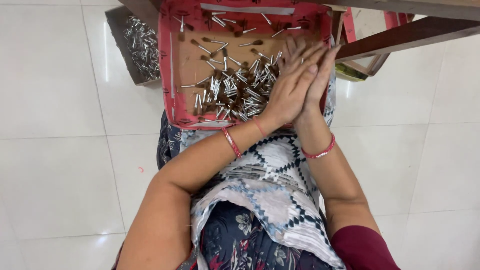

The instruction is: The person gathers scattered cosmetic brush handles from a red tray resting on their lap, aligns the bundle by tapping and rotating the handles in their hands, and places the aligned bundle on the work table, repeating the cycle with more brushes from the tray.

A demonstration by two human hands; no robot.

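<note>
A red cardboard tray (167,75) rests on my lap. It holds a heap of small brush pieces (235,90), each a silver metal tube with a brown tuft, and a few lie scattered toward the far wall. My left hand (289,87) and my right hand (324,70) are pressed flat together, palm to palm, fingers straight and pointing away from me. They hover over the tray's right side, touching the edge of the heap. Anything between the palms is hidden. Both wrists carry red bangles.
A brown cardboard box (116,20) with several silver metal tubes stands on the white tiled floor to the tray's left. Dark wooden furniture rails (400,35) cross the top right, with a red frame behind them. My patterned clothing fills the lower middle.
</note>
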